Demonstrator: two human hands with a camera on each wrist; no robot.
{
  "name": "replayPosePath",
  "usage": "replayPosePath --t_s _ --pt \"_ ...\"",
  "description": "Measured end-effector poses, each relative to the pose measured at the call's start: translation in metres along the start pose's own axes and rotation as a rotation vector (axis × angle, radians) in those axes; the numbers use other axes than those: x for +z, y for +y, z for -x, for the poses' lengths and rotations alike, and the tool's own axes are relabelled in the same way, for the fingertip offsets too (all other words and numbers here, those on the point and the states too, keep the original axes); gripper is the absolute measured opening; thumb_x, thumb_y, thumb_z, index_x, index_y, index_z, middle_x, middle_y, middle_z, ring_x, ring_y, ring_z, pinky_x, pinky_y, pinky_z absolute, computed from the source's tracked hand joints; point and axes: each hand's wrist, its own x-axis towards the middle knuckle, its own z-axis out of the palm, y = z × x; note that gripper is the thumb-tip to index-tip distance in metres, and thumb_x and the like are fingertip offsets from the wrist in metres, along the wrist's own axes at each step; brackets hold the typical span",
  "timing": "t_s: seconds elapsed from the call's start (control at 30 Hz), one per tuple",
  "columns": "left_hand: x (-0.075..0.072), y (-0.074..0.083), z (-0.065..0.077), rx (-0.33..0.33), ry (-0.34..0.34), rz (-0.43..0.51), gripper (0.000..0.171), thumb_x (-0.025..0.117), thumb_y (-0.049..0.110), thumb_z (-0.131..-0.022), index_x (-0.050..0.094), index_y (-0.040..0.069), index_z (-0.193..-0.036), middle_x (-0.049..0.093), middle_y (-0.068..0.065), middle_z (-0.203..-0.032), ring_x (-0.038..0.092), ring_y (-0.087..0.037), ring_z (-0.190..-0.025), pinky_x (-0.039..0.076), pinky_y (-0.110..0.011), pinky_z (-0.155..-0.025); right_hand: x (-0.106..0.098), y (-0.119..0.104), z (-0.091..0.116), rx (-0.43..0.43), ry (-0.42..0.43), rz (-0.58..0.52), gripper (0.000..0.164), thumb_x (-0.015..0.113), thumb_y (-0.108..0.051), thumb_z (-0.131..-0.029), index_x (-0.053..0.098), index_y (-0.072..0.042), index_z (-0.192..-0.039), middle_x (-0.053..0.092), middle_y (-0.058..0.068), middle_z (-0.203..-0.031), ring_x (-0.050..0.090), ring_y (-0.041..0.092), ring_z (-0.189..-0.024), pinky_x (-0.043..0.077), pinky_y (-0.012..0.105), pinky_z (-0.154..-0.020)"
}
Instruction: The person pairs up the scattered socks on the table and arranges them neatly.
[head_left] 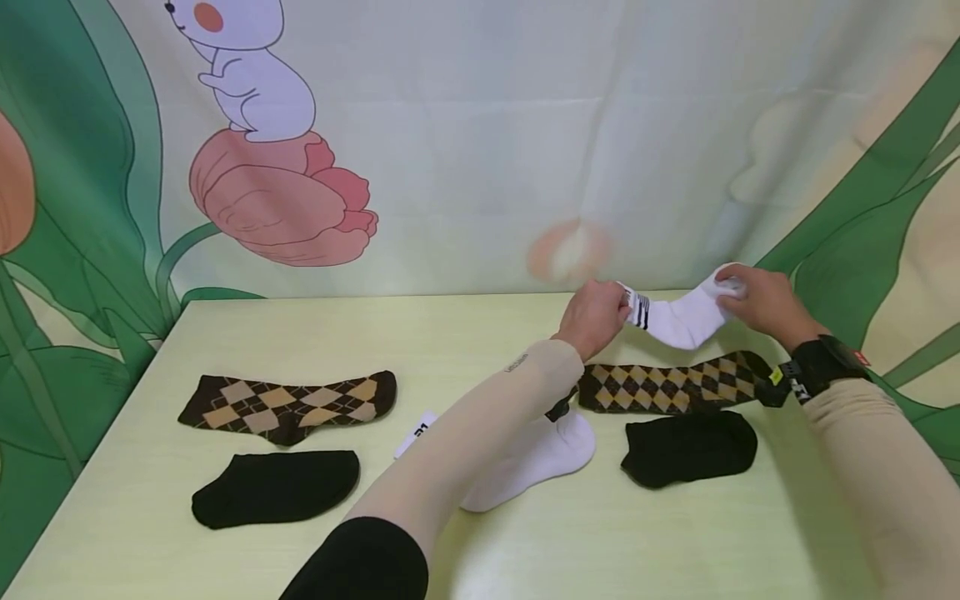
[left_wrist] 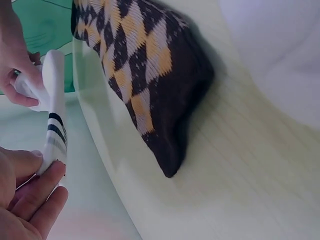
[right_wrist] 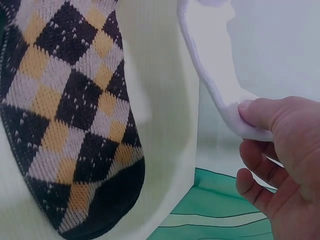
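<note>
A white sock (head_left: 686,321) with black stripes near its cuff is stretched between both hands, close over the far edge of the table. My left hand (head_left: 595,318) pinches the striped cuff end; in the left wrist view, thumb and fingers (left_wrist: 42,192) close on it. At the toe end, my right hand (head_left: 768,304) pinches the fabric between thumb and fingers, as the right wrist view shows too. Below the hands lies an argyle sock (head_left: 667,388) in brown and tan. A second white sock (head_left: 536,458) lies on the table, partly hidden under the left forearm.
On the table (head_left: 420,333) at left lie another argyle sock (head_left: 288,407) and a black sock (head_left: 276,487). A further black sock (head_left: 690,448) sits at right, in front of the argyle one. A printed curtain (head_left: 465,167) hangs behind the table.
</note>
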Motion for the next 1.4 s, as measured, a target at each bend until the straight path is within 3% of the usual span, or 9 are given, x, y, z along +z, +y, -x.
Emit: replayPosePath --t_s 0.17,0.3,0.53,0.67,0.93,1.03,1.13,1.27,1.4 --pt "0.0 -0.001 0.002 0.018 0.044 0.052 0.009 0.066 0.013 -0.101 0.075 0.011 -0.1 0.075 0.001 -0.097 0.065 -0.008 -0.079 0.05 -0.018 -0.069 -0.003 -0.005 0.005 -0.007 -0.001 -0.017 0.035 0.069 -0.01 -0.096 0.061 0.004 -0.127 0.061 0.038 -0.117 0.055 0.041 -0.085 0.043 0.044 -0.066" --pt "-0.002 -0.002 0.003 0.017 0.046 0.088 0.013 0.067 0.005 -0.097 0.075 0.009 -0.106 0.073 -0.002 -0.106 0.066 -0.012 -0.095 0.052 -0.019 -0.077 -0.005 -0.008 0.009 -0.001 0.004 -0.035 0.035 0.069 -0.01 -0.096 0.061 0.004 -0.128 0.061 0.037 -0.117 0.056 0.04 -0.084 0.044 0.041 -0.063" --pt "-0.007 -0.001 0.002 -0.02 -0.004 0.144 0.028 0.06 -0.004 -0.094 0.078 0.01 -0.111 0.074 -0.004 -0.118 0.065 -0.018 -0.116 0.05 -0.023 -0.095 -0.007 -0.007 0.013 -0.004 0.039 -0.025 0.036 0.07 -0.012 -0.097 0.062 0.004 -0.128 0.061 0.037 -0.117 0.057 0.04 -0.083 0.043 0.041 -0.062" --pt "-0.008 0.0 0.002 -0.059 -0.054 0.199 0.034 0.057 -0.006 -0.094 0.078 0.01 -0.115 0.073 -0.004 -0.123 0.064 -0.019 -0.12 0.05 -0.023 -0.097 -0.008 -0.007 0.016 -0.015 0.071 -0.023 0.036 0.071 -0.013 -0.097 0.063 0.003 -0.129 0.062 0.036 -0.119 0.058 0.041 -0.085 0.043 0.046 -0.066" --pt "-0.012 0.003 0.003 -0.138 -0.09 0.229 0.037 0.061 -0.008 -0.091 0.077 0.008 -0.119 0.073 -0.004 -0.123 0.067 -0.015 -0.109 0.053 -0.02 -0.078 -0.012 -0.006 0.022 -0.058 0.115 -0.026 0.036 0.071 -0.014 -0.097 0.064 0.001 -0.129 0.062 0.035 -0.123 0.057 0.041 -0.088 0.04 0.048 -0.07" --pt "-0.014 0.004 0.003 -0.167 -0.084 0.222 0.028 0.065 -0.008 -0.088 0.08 0.007 -0.105 0.075 -0.002 -0.11 0.061 -0.011 -0.082 0.045 -0.019 -0.062 -0.013 -0.006 0.024 -0.069 0.127 -0.03 0.037 0.072 -0.016 -0.097 0.064 0.001 -0.129 0.062 0.035 -0.124 0.057 0.04 -0.089 0.04 0.048 -0.07" --pt "-0.017 0.004 0.004 -0.19 -0.096 0.23 0.02 0.065 -0.01 -0.085 0.067 0.008 -0.076 0.069 -0.003 -0.092 0.039 -0.012 -0.063 0.032 -0.022 -0.052 -0.014 -0.008 0.026 -0.083 0.146 -0.024 0.037 0.073 -0.015 -0.097 0.065 0.001 -0.129 0.062 0.034 -0.123 0.058 0.039 -0.086 0.04 0.047 -0.069" --pt "-0.019 0.003 0.004 -0.221 -0.101 0.264 0.035 0.063 -0.013 -0.082 0.045 0.012 -0.066 0.06 -0.004 -0.082 0.029 -0.012 -0.059 0.027 -0.023 -0.049 -0.015 -0.01 0.028 -0.103 0.17 -0.013 0.037 0.074 -0.014 -0.096 0.065 0.001 -0.128 0.064 0.034 -0.121 0.057 0.037 -0.082 0.04 0.045 -0.066" --pt "-0.02 0.003 0.004 -0.215 -0.098 0.258 0.027 0.064 -0.012 -0.082 0.058 0.009 -0.067 0.067 -0.003 -0.087 0.037 -0.012 -0.062 0.03 -0.023 -0.049 -0.017 -0.013 0.03 -0.115 0.184 -0.007 0.037 0.074 -0.014 -0.095 0.066 0.001 -0.128 0.064 0.033 -0.119 0.056 0.036 -0.08 0.039 0.044 -0.065"
